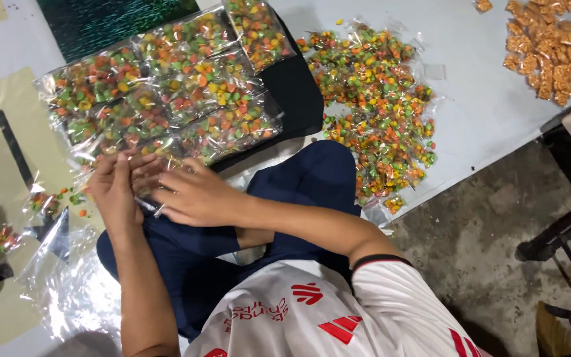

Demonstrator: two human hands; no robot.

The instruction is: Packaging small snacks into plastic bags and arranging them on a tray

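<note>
Two hands meet at centre left of the frame, over the lap in dark blue trousers (312,182). Left hand (115,188) has its fingers curled around a clear packet (141,173) of coloured sweets; right hand (196,195) lies partly folded over that packet's near edge, pinching it. Just beyond the fingertips, a tight row of filled packets (166,92) rests on a black board (295,99), its lower edge touching the hands. Empty clear bags (67,291) crowd the lower left. Farther, at upper centre, a loose heap of small sweet packets (378,112) spreads across the white tabletop (484,99), with bare room before the brown snacks (553,49) at upper right.
</note>
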